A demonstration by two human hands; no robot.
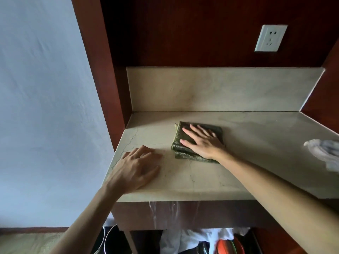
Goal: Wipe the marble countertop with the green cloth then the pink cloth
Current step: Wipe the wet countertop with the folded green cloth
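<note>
Pressing flat on the folded green cloth (197, 142), the right hand (202, 143) lies palm down with its fingers (187, 133) spread wide across the top layer, not gripping it. The cloth sits near the middle of the marble bench (256, 143), folded in several layers, its edges stacked at the near left corner. It lies well clear of the back splash (211, 88).

Left hand (135, 166) rests on the bench near the left front edge, apart from the cloth. Its fingers (146, 153) are loosely curled and slightly apart, tips touching the stone, holding nothing.

Bench surface: pale beige marble with thin dark vein lines or cracks near the left corner and toward the front. A duller, streaked patch shows to the right of the cloth.

At the far right edge of the bench lies a crumpled pale cloth (324, 153), partly cut off by the frame; its colour reads whitish to faint pink, hard to tell in this light.

White wall socket (270, 38) on the dark red-brown wood panel (183, 33) above the splash. Below the bench, an open shelf holds white fabric (183, 239) and something orange (225, 244), unclear.
</note>
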